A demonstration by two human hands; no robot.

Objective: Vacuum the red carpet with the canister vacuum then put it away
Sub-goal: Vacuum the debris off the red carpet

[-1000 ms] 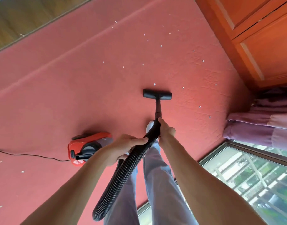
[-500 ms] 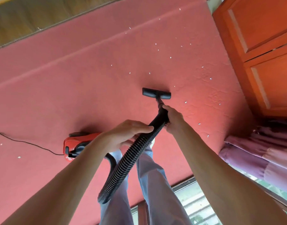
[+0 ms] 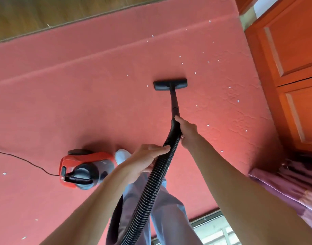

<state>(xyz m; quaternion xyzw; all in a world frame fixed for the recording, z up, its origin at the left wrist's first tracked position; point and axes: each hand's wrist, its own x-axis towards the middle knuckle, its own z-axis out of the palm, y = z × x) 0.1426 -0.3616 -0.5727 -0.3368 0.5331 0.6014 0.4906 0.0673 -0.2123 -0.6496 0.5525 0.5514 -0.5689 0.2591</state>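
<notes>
Canister vacuum (image 3: 81,167) held by its black ribbed hose (image 3: 151,188) in both grips. Right grip (image 3: 186,131) closed round the upper end of the hose, at the joint of ribs and smooth wand (image 3: 174,101); thumb along the top, fingers curled underneath. Left grip (image 3: 143,161) lower on the same hose, just behind the right one, thumb over the ribs and fingers wrapped below.

From the right grip, wand straight forward and down to the flat black nozzle (image 3: 170,84), set crosswise on the red carpet (image 3: 81,103). From the left grip, hose down between the arms, in front of the grey trouser legs (image 3: 169,218), to the lower edge of the view. Red body of the vacuum itself on the carpet to the left of the left grip, just beside a white shoe (image 3: 122,155) and well behind the nozzle; thin black cord (image 3: 28,162) from its rear toward the left edge.

White scraps (image 3: 208,125) scattered on the carpet, most of them ahead and to the right of the nozzle, a few far to the left. Wide stretch of carpet to the left and ahead of the nozzle, up to a wooden floor (image 3: 45,11) at the far edge. Orange wooden cupboard (image 3: 293,50) close along the right side. Purple curtain (image 3: 284,188) at the lower right, window frame (image 3: 206,217) along the near edge of the carpet, beside the legs.
</notes>
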